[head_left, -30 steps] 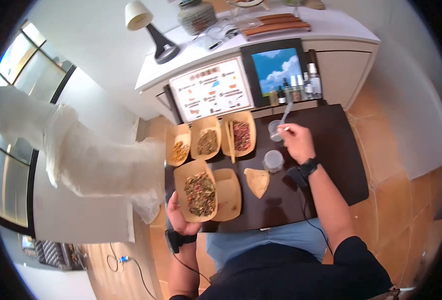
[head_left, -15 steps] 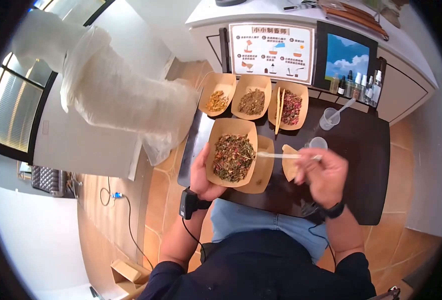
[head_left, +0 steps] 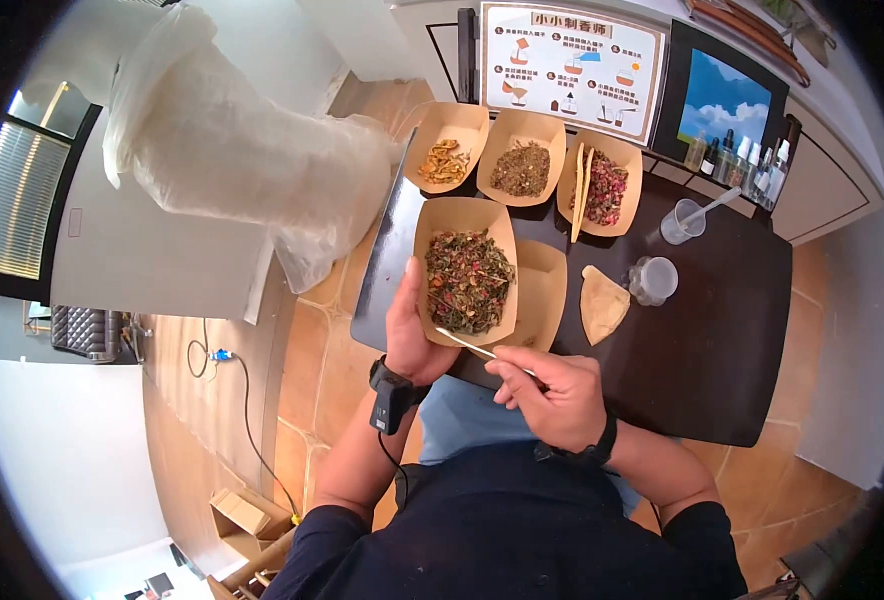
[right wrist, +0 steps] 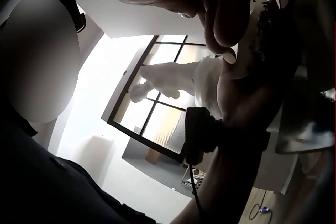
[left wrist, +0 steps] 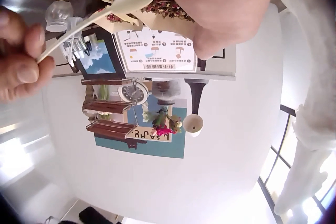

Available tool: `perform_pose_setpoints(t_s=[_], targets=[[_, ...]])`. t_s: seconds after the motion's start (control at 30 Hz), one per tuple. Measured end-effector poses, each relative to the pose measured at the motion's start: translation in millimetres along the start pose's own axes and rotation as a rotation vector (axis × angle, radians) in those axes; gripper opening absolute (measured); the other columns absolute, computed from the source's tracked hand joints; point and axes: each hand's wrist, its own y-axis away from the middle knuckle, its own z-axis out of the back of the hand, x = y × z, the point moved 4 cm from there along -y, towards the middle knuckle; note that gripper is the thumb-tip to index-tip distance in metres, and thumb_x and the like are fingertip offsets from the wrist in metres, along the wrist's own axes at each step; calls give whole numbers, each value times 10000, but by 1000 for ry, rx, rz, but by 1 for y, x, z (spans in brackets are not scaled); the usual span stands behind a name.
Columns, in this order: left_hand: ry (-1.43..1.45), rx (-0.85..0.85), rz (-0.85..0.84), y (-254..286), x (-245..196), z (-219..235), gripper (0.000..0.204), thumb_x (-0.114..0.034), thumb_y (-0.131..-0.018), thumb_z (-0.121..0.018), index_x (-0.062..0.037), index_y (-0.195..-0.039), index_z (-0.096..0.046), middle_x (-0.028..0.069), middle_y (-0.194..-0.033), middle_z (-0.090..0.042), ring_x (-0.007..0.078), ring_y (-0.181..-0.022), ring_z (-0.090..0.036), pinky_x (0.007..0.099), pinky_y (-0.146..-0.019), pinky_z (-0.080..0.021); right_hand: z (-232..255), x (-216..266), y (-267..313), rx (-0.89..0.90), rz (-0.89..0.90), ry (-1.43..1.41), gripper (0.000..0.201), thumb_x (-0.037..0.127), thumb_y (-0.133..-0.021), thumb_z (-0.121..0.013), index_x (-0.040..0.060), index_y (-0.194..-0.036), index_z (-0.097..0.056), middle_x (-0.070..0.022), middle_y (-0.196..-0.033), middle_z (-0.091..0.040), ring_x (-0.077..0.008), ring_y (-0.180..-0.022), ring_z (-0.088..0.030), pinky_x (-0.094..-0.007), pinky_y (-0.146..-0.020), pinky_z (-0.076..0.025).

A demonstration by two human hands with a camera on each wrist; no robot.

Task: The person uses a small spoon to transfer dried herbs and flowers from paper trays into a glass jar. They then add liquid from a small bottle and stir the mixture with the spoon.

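Observation:
My left hand [head_left: 412, 335] holds a brown paper tray [head_left: 445, 213] from its left side and near corner. A mix of dried leaves and red petals [head_left: 469, 280] fills the tray. Pinched in my right hand [head_left: 557, 395] is a slim white spoon [head_left: 462, 344], its tip over the tray's near edge. In the left wrist view the bowl of the spoon [left wrist: 134, 0] overlaps the dried mix. A second paper tray [head_left: 542, 262] lies partly hidden behind the held one. The right wrist view is dark, with the spoon mostly hidden.
Three paper trays of dried material line the back, among them a tray [head_left: 630, 165] with wooden tongs [head_left: 581, 195]. Rightward stand a plastic cup [head_left: 677, 232] holding a utensil, a clear jar [head_left: 652, 281] and a folded tan filter [head_left: 603, 305]. Small bottles [head_left: 737, 165] stand behind.
My right hand has brought the white spoon from beside the plastic cup leftward and nearer my body, to the held tray. My left hand keeps hold of the tray. The head view has shifted.

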Motion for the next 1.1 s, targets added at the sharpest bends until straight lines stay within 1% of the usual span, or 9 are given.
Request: perform_pose_setpoints(t_s=[0.13,0.37,0.47,0.53,0.57,0.73,0.8,0.83,1.1], targets=[[-6,-36,-14,-2,-2,1,636,-509,-1173,-373,-51,-1610,-428,172,-1563,-579,341,-1401,-606,540,-1193,-493,6,-8,3,-45,78,181,196,1,-1007,-729,-48,-1193,-764,-134,-887,-815,-159,-723,-794,-297,-636,-626],[-25,-73,-31,-1,0,7,605,-483,-1177,-383,-49,-1594,-442,171,-1545,-590,332,-1382,-619,530,-1182,-504,14,-9,3,-133,-21,66,197,1,-1021,-712,-44,-1206,-762,-143,-929,-820,-171,-718,-792,-321,-639,-628],[-34,-51,-13,-1,2,4,601,-480,-1179,-382,-48,-1593,-442,162,-1542,-594,326,-1373,-625,523,-1176,-510,6,-5,0,-46,27,61,226,-46,-993,-703,-37,-1211,-762,-164,-1002,-813,-205,-789,-800,-333,-692,-636],[-54,-44,-25,-1,3,1,604,-483,-1179,-380,-49,-1594,-441,159,-1540,-596,324,-1375,-625,519,-1177,-511,4,-1,-4,20,223,198,280,-101,-928,-705,-35,-1194,-765,-182,-1081,-790,-268,-870,-795,-355,-757,-635],[-74,-38,-42,-1,2,0,606,-486,-1179,-378,-50,-1595,-440,156,-1538,-598,322,-1376,-625,516,-1178,-511,6,3,-7,-26,319,286,389,-197,-855,-673,-15,-1182,-778,-143,-1021,-773,-219,-782,-757,-314,-701,-614],[-68,-45,-17,0,1,-3,609,-489,-1178,-380,-50,-1597,-438,154,-1539,-598,318,-1382,-623,507,-1184,-509,28,-8,-1,-62,313,388,375,-180,-846,-704,6,-1159,-792,-125,-1014,-757,-227,-788,-747,-316,-692,-598],[-74,-38,-3,-1,1,-5,609,-487,-1179,-380,-49,-1598,-437,154,-1539,-598,317,-1384,-622,505,-1186,-508,33,-8,1,-79,266,407,312,-130,-840,-734,-7,-1123,-786,-147,-1058,-747,-324,-896,-761,-381,-771,-616],[-87,-52,-4,-1,1,-3,600,-477,-1179,-384,-45,-1592,-444,154,-1533,-604,316,-1378,-627,503,-1181,-511,33,-8,1,-84,264,408,312,-130,-840,-734,-7,-1123,-786,-147,-1058,-747,-324,-896,-761,-381,-771,-616],[-149,-115,3,-1,6,-3,554,-427,-1182,-398,-27,-1556,-485,153,-1489,-638,309,-1342,-650,496,-1153,-529,18,-7,0,-63,515,511,331,-97,-820,-714,-13,-1136,-761,-124,-1085,-731,-319,-852,-724,-405,-758,-605]])
